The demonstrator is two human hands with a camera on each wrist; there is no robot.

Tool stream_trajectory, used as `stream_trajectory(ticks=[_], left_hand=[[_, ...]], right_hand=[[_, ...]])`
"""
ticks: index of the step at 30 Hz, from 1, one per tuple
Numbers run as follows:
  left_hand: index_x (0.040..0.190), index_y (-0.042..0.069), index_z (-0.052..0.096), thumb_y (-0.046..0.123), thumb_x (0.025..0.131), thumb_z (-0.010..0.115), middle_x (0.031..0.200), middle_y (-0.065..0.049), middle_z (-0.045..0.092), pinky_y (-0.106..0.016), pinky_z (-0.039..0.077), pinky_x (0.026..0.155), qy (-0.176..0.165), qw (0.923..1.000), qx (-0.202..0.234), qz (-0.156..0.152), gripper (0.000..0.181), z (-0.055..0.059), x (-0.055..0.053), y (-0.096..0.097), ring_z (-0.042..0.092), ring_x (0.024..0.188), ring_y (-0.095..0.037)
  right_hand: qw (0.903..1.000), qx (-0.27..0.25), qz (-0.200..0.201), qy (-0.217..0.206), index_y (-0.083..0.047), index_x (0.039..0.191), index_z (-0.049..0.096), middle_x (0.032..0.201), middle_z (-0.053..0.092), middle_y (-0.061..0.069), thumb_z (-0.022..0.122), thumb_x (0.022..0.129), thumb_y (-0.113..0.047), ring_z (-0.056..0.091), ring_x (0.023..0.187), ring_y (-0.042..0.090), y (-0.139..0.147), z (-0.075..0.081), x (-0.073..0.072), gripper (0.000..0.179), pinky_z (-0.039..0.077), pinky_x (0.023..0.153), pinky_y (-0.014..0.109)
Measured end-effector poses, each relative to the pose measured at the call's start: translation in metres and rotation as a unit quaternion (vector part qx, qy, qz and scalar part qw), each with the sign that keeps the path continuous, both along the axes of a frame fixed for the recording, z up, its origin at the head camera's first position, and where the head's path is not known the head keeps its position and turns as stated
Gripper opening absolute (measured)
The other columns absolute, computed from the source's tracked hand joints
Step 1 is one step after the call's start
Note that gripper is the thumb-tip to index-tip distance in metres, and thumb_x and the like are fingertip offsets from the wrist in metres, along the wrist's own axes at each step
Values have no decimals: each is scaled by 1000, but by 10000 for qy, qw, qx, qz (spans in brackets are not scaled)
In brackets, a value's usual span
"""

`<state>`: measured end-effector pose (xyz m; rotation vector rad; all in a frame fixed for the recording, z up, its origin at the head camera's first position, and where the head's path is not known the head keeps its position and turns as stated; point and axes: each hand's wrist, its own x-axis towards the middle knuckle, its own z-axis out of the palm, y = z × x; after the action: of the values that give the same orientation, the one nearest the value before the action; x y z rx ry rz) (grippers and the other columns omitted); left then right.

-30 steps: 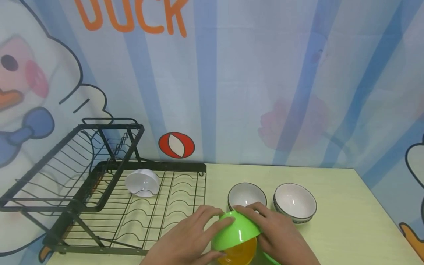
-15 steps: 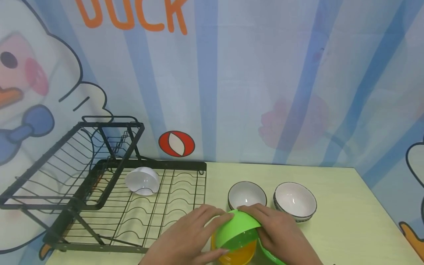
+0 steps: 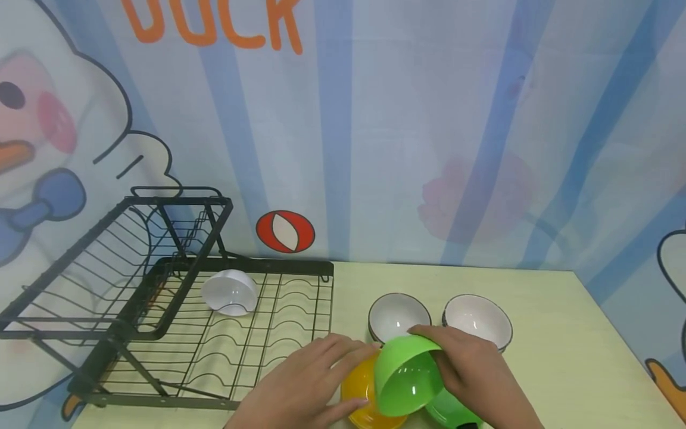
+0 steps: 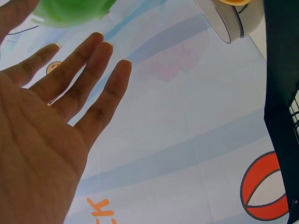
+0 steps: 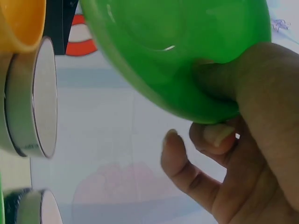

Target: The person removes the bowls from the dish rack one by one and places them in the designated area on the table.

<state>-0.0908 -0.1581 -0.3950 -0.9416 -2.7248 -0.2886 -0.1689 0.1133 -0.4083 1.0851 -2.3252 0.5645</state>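
Observation:
My right hand (image 3: 477, 372) pinches the rim of a bright green bowl (image 3: 393, 360), which is tipped on its side with its inside facing the lower right. In the right wrist view the thumb presses inside the green bowl (image 5: 149, 42) and the fingers lie outside. My left hand (image 3: 308, 381) has its fingers extended; the left wrist view shows the palm (image 4: 42, 140) holding nothing, apart from the green bowl. A yellow bowl (image 3: 356, 384) stands between the hands, partly covered by the held bowl. Another green bowl (image 3: 452, 408) sits beneath the right hand, mostly hidden.
Two stacks of white bowls with dark rims, left stack (image 3: 399, 316) and right stack (image 3: 477, 322), stand behind the hands. On the left is a black dish rack (image 3: 284, 269) with a white bowl (image 3: 230, 292) tilted in it. A printed curtain (image 3: 375, 149) hangs behind the table (image 3: 563, 357).
Both hands held the green bowl over the yellow one earlier. Now the left hand has let go, and the right hand has moved the bowl rightward, turning its opening to the right.

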Motion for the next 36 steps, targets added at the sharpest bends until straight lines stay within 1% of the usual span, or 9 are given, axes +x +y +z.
stream_trajectory(ticks=[3, 6, 8, 12, 16, 21, 24, 28, 36], left_hand=[[153, 26, 33, 48, 98, 56, 138, 11, 55, -28, 51, 104, 57, 9999, -95, -28, 64, 0, 0, 0, 54, 122, -7], [151, 24, 36, 41, 99, 57, 137, 10, 55, -26, 51, 104, 268, 9994, -197, -107, 59, -1, 0, 1, 54, 120, -8], [151, 23, 37, 37, 100, 57, 135, 10, 56, -26, 51, 104, 391, 9988, -247, -128, 56, -1, 0, 0, 55, 120, -8], [149, 23, 39, 36, 100, 59, 134, 10, 57, -26, 51, 103, 463, 9985, -277, -119, 55, -2, 0, 0, 56, 119, -8], [149, 23, 40, 37, 100, 58, 134, 10, 58, -26, 52, 103, 440, 9984, -346, -107, 55, -3, -1, 0, 56, 119, -8], [149, 22, 39, 35, 97, 62, 133, 10, 58, -26, 52, 102, 434, 9984, -350, -91, 58, -2, -2, 0, 57, 118, -7], [150, 22, 38, 35, 97, 62, 132, 10, 58, -26, 52, 102, 423, 9984, -355, -92, 60, -2, -2, 0, 57, 118, -8], [151, 21, 38, 35, 98, 62, 133, 10, 58, -27, 52, 103, 402, 9984, -402, -74, 60, -1, -2, 1, 57, 118, -8], [151, 22, 36, 36, 97, 62, 134, 10, 58, -28, 52, 103, 237, 9987, -456, -24, 61, 1, -1, 1, 57, 119, -8]], right_hand=[[9997, 81, -188, -90, -26, 117, 67, 99, 74, -15, 78, 79, -4, 68, 82, 4, 5, 3, 0, 45, 59, 71, 24], [9987, 162, -373, -318, -25, 119, 65, 99, 74, -13, 75, 82, -4, 69, 79, 5, 9, 5, -1, 44, 59, 70, 26], [9970, 229, -545, -506, -26, 119, 64, 95, 74, -12, 74, 85, -6, 68, 74, 4, 11, 6, -2, 40, 58, 67, 25], [9917, 352, -843, -900, -27, 117, 62, 86, 73, -11, 71, 90, -11, 64, 64, 4, 15, 6, -4, 33, 55, 61, 26], [9840, 471, -1044, -1366, -28, 119, 59, 85, 72, -11, 66, 94, -13, 61, 62, 3, 19, 5, -6, 30, 53, 58, 27], [9775, 584, -1139, -1677, -27, 120, 55, 83, 71, -10, 62, 97, -15, 59, 63, 3, 24, 3, -8, 27, 52, 57, 27], [9733, 631, -1137, -1893, -23, 121, 53, 84, 71, -7, 59, 99, -15, 61, 65, 6, 27, 3, -9, 25, 52, 59, 29], [9625, 756, -1090, -2366, -19, 123, 49, 85, 69, -4, 54, 101, -14, 62, 69, 7, 34, 3, -10, 23, 51, 60, 30], [9446, 1001, -1084, -2930, -15, 121, 45, 76, 63, -5, 48, 103, -13, 60, 67, 6, 43, 1, -14, 19, 48, 58, 30]])
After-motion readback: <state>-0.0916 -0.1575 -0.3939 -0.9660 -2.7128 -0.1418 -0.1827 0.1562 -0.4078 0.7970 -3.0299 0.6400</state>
